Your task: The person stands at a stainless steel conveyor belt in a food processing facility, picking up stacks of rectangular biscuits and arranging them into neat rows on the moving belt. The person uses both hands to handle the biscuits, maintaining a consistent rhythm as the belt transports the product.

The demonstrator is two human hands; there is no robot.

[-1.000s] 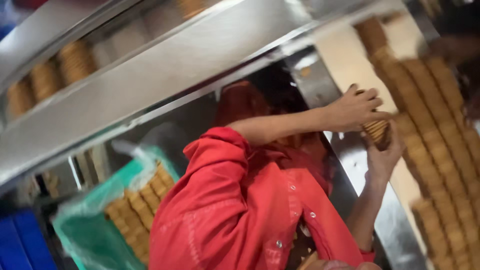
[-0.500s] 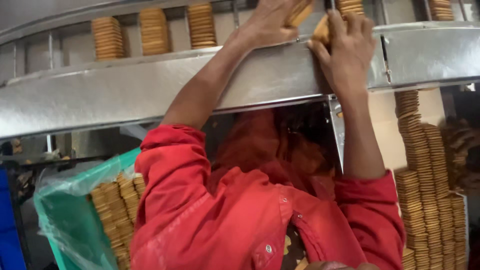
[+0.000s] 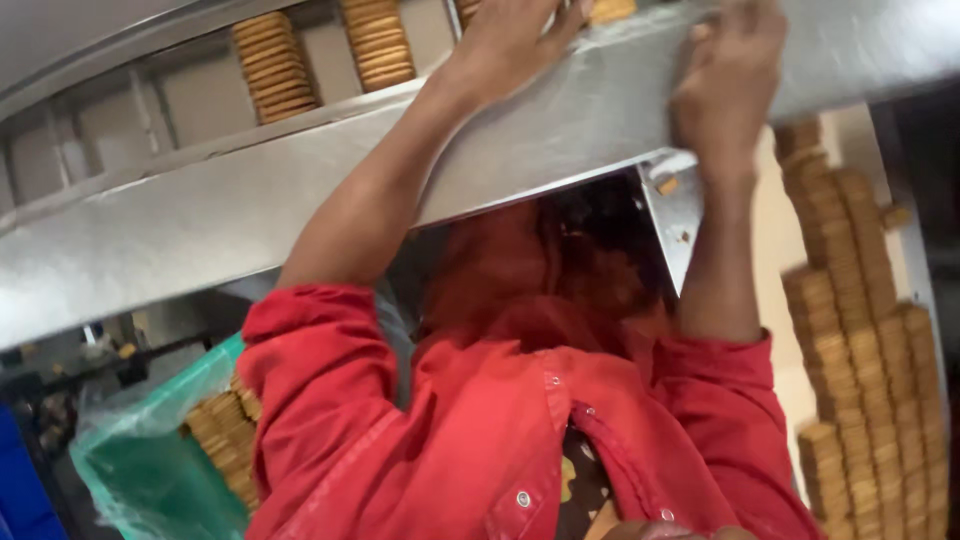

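A short stack of round, golden-brown biscuits (image 3: 610, 10) is being pressed into the far side of the sloping grey metal channel (image 3: 300, 190) at the very top edge of the view, where it is being touched by the left hand (image 3: 510, 40). The fingers of that hand are being curled loosely over the stack rather than pinched around it, though the tips are being cut off by the frame, so the exact grip cannot be told. The right hand (image 3: 728, 85) is being laid flat against the front wall of the same channel, its fingers held close together and hooked over the upper rim; it appears to be holding nothing, but motion blur is making this uncertain. Judging from the layout, the placing is being carried out rather than finished: two neat upright rows of tan biscuits (image 3: 275, 65) are already being carried in the lanes to the left, while many more are being kept in long overlapping columns on the pale tray (image 3: 850, 330) at the right. Lower left, further biscuits are being stored in a green translucent plastic bag (image 3: 150, 470). Both red jacket sleeves (image 3: 330, 400) are being raised overhead, and a few crumbs are being left on the folded metal corner plate (image 3: 672, 215).
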